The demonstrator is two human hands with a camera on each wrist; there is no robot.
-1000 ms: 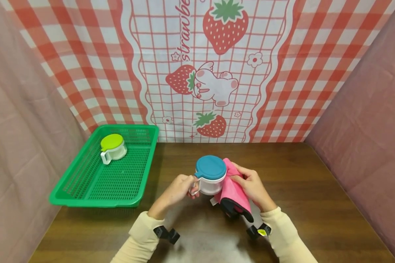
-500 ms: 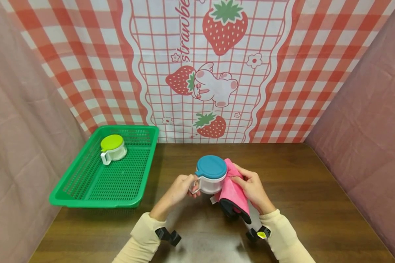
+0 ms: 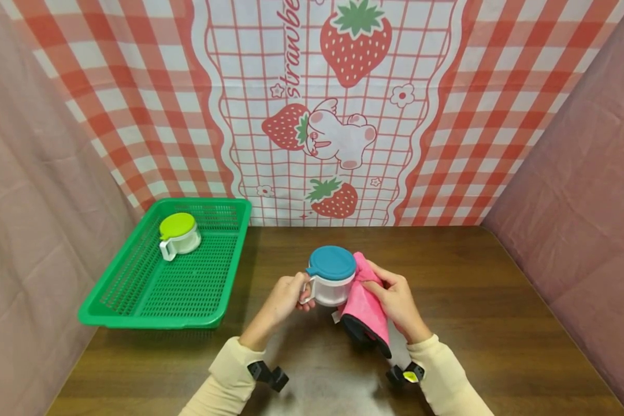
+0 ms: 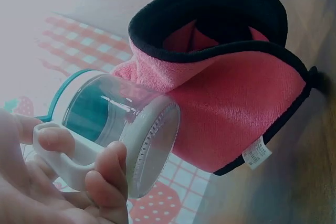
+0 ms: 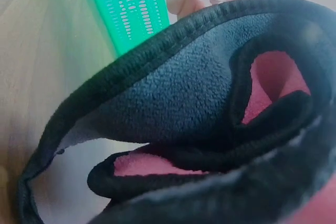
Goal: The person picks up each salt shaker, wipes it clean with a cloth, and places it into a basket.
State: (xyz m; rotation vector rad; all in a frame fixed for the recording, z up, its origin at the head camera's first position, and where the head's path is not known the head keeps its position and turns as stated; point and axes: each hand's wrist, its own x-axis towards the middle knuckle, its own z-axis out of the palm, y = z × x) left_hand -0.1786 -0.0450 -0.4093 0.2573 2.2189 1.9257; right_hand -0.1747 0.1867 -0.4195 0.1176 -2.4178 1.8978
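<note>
A clear jar (image 3: 331, 289) with a blue lid (image 3: 332, 262) and a white handle is held up over the table by my left hand (image 3: 288, 297). In the left wrist view, the fingers curl through and round the jar's handle (image 4: 79, 153). My right hand (image 3: 399, 300) grips a pink cloth (image 3: 366, 303) with a black edge and dark grey underside, bunched against the jar's right side. The cloth hangs in loose folds, and a small white tag (image 4: 256, 153) sticks out at its edge. Folds of the cloth (image 5: 178, 87) fill most of the right wrist view, hiding the right fingers.
A green plastic basket (image 3: 229, 277) stands on the left of the brown wooden table (image 3: 473, 323). Inside it sits a similar jar (image 3: 187, 240) with a lime-green lid. A red-checked strawberry cloth (image 3: 338, 133) hangs behind, and pink curtains (image 3: 577, 202) flank both sides.
Both hands, with the jar and the cloth, have shifted very slightly left. The cloth's hanging lower edge has swung a little to the left and down.
</note>
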